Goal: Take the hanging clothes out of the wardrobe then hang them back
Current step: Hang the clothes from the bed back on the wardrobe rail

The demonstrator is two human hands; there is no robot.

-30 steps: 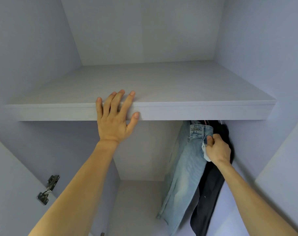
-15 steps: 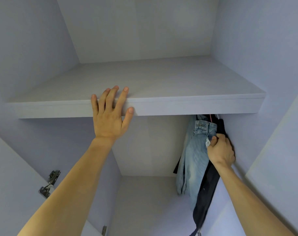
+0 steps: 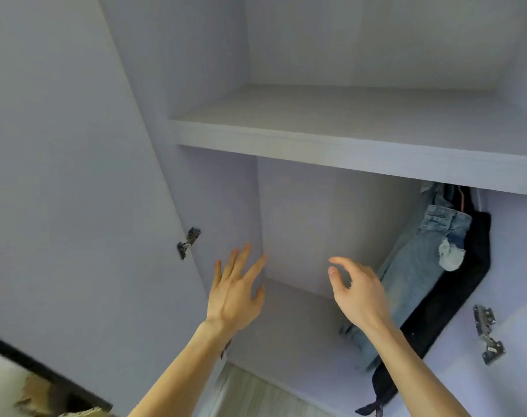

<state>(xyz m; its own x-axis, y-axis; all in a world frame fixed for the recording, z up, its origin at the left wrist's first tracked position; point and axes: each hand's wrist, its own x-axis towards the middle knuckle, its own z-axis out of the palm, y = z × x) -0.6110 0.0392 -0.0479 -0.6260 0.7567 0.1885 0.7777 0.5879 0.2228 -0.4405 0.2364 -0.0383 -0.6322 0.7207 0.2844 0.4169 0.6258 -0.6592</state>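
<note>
Hovering hands [image 3: 235, 291], clear beside jeans [image 3: 418, 266]

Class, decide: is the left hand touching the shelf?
Apart. The head view shows the left hand open, well below the shelf, with bare wardrobe wall between them.

Two bare forearms are seen, with no sleeves worn; the left hand [image 3: 236, 291] and right hand [image 3: 360, 293] are ungloved.
</note>
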